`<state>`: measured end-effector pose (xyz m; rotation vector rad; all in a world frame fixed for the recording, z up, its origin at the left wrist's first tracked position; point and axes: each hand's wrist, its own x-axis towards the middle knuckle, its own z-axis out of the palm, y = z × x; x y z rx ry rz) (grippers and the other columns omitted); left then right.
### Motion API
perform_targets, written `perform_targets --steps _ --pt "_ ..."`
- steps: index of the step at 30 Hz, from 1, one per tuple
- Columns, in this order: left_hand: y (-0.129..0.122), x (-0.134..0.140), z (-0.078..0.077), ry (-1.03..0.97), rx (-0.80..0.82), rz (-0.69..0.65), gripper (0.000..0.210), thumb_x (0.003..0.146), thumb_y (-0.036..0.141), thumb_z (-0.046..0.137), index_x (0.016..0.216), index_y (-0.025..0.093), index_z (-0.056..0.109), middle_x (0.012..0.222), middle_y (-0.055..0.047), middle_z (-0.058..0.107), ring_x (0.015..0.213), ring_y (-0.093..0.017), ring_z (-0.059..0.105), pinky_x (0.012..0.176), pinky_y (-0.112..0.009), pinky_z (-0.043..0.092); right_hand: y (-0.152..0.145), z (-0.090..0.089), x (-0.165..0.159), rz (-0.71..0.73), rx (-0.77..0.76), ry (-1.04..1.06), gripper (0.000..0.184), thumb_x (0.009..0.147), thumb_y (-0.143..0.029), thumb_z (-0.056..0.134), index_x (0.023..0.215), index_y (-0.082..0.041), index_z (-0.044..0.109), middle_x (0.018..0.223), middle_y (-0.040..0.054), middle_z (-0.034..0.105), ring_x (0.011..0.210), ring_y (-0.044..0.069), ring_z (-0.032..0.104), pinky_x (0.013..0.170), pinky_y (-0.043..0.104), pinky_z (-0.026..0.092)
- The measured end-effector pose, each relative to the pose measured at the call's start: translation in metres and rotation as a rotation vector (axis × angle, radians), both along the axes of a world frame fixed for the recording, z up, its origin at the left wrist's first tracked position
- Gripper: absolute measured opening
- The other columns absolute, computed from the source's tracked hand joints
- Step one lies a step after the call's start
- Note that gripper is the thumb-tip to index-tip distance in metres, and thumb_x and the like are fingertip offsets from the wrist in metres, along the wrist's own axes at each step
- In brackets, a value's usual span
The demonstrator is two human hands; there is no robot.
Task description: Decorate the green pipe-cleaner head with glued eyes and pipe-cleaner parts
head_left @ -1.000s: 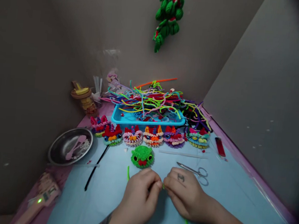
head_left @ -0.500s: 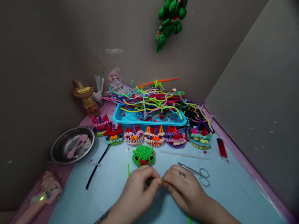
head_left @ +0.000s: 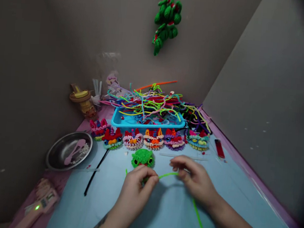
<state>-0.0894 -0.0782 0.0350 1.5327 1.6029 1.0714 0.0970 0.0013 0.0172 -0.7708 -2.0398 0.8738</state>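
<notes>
Pinching a green stem (head_left: 169,174): left hand (head_left: 136,190). Right hand (head_left: 198,180), half-curled over it, grip unclear. Steel bowl (head_left: 60,153): tabletop's (head_left: 240,196) left edge.

A craft corner (grey walls (head_left: 96,24)): pipe cleaners (head_left: 153,101), fuzzy heads (head_left: 153,141).

1. Pipe cleaner (head_left: 168,174): a slender, fuzzy strand, bright yellow-green along its visible length.
2. Middle stretch: bare between the two hands, rising in a shallow arc from the pinched fingertips of the left hand (head_left: 158,178) to the thumb side of the right hand (head_left: 177,168), where its course is hidden.
3. Short tip: projects upward just beside the far side of the left hand.
4. Long portion: emerges below the right hand and slants, gently bowed, toward the lower edge.
</notes>
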Motion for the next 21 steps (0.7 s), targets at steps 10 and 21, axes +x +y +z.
perform_targets --steps 10,21 --pt "0.002 -0.007 -0.003 -0.124 0.044 0.214 0.018 0.079 0.033 0.055 0.076 0.016 0.061 0.071 -0.003 0.061 0.067 -0.015 0.055 0.059 -0.023 0.039 0.046 -0.013 0.022 -0.173 0.053 -0.562 0.009 0.075 -0.02 0.052 0.079 -0.019 0.06 0.08 0.0048 0.061 0.082 0.02 0.054 0.072 0.03 0.04" --pt "0.003 -0.009 -0.005 -0.234 0.021 0.257 0.021 0.08 0.034 0.052 0.082 0.016 0.061 0.074 -0.003 0.061 0.068 -0.015 0.054 0.06 -0.023 0.04 0.055 -0.042 0.012 -0.4 0.13 -0.791 0.009 0.078 -0.021 0.054 0.078 -0.018 0.062 0.09 0.0097 0.056 0.09 0.025 0.047 0.076 0.033 0.036"
